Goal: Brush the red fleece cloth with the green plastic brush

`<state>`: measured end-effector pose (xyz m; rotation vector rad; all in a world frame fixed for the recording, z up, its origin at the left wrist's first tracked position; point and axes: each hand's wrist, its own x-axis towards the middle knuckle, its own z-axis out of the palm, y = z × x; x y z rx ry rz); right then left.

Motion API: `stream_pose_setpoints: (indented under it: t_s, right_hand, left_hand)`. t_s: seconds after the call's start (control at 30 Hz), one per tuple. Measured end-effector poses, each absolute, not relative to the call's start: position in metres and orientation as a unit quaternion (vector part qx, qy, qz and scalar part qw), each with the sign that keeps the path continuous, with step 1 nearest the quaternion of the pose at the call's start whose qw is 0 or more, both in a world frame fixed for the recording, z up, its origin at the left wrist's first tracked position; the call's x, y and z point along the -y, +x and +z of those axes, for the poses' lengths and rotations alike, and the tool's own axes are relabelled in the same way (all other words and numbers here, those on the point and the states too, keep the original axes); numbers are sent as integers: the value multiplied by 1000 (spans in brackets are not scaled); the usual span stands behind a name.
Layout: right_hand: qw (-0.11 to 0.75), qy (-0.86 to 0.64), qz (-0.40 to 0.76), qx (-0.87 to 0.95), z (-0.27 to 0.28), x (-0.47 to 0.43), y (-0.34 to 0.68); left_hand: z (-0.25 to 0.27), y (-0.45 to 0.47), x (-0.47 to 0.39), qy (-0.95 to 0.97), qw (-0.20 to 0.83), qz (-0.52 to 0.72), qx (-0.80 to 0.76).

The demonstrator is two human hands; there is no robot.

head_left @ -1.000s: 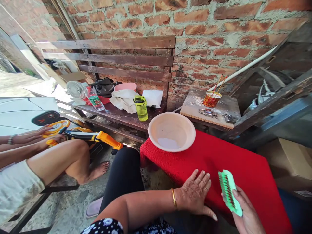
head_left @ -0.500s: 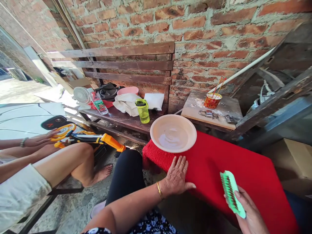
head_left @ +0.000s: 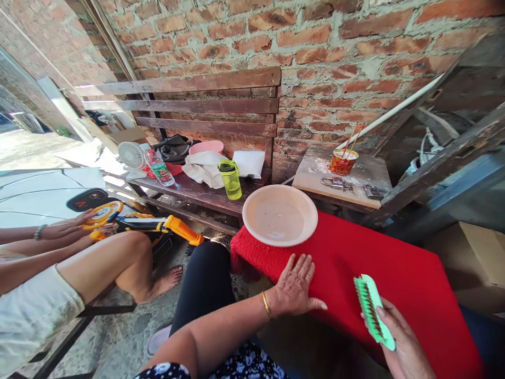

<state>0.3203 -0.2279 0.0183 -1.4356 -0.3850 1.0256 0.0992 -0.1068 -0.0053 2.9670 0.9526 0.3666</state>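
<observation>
My left hand [head_left: 295,287] lies flat on the red cloth [head_left: 379,258], fingers stretched out and thumb apart. Just beyond its fingertips stands a pale basin [head_left: 279,239] with water in it. My right hand [head_left: 403,337] is closed around a green scrubbing brush [head_left: 376,313], held above the cloth on the right. The brush's bristles face left, and they look green and brown. The cloth covers a table-like surface and looks rough or wet near the basin.
A wooden bench [head_left: 185,184] carries a green bottle [head_left: 230,180], a water bottle [head_left: 161,168] and a small fan [head_left: 131,156]. Padlocks [head_left: 336,183] and a red tin [head_left: 342,163] sit on a board. Another person's hand [head_left: 65,225] touches a yellow toy wheel [head_left: 103,213].
My left hand has slid a little to the right over the cloth. The ripples in the basin have calmed. The brush has shifted slightly left in my right hand.
</observation>
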Motion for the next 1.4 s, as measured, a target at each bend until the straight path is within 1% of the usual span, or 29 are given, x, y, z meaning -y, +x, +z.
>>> stream_pose_setpoints:
  t_s: [0.1, 0.17, 0.23, 0.33, 0.4, 0.47, 0.6, 0.67, 0.73, 0.87, 0.93, 1.03, 1.1, 1.3, 1.4]
  right_hand:
    - [617, -630, 440, 169, 17, 227, 321]
    - [620, -626, 443, 165, 16, 228, 321]
    - [625, -618, 449, 162, 16, 229, 321]
    - [627, -608, 458, 163, 16, 231, 321]
    - [627, -606, 460, 166, 16, 231, 321]
    - [627, -606, 459, 168, 15, 230, 320]
    - [627, -611, 455, 164, 14, 229, 321]
    - [627, -609, 459, 158, 13, 229, 321]
    - [628, -605, 465, 156, 12, 230, 322]
    - [625, -602, 470, 162, 12, 231, 321]
    - [624, -604, 468, 166, 12, 231, 321]
    - [626, -603, 466, 164, 12, 232, 321]
    - [630, -601, 467, 158, 12, 232, 320]
    - [632, -597, 470, 155, 13, 233, 319]
    - [622, -608, 467, 161, 15, 232, 318]
  left_hand:
    - [-1, 99, 134, 975, 8, 130, -179]
    - [2, 87, 139, 980, 3, 139, -143]
    - [2, 69, 130, 972, -10, 145, -185]
    - [-5, 46, 108, 936, -39, 151, -315]
    - [-11, 42, 105, 922, -49, 146, -356]
    - [-13, 47, 118, 933, -47, 133, -330]
    - [-6, 65, 158, 973, -35, 124, -190]
    - [-2, 67, 161, 977, -28, 127, -168]
    - [-2, 65, 149, 967, -23, 132, -218]
    - [-12, 62, 110, 918, -20, 133, -374]
    - [-15, 66, 105, 919, -19, 132, -370]
    - [-14, 75, 114, 951, -12, 136, -276]
    - [-11, 78, 120, 960, -6, 141, -243]
    - [-11, 76, 91, 924, -13, 142, -354]
    - [-14, 83, 82, 921, -20, 127, -368]
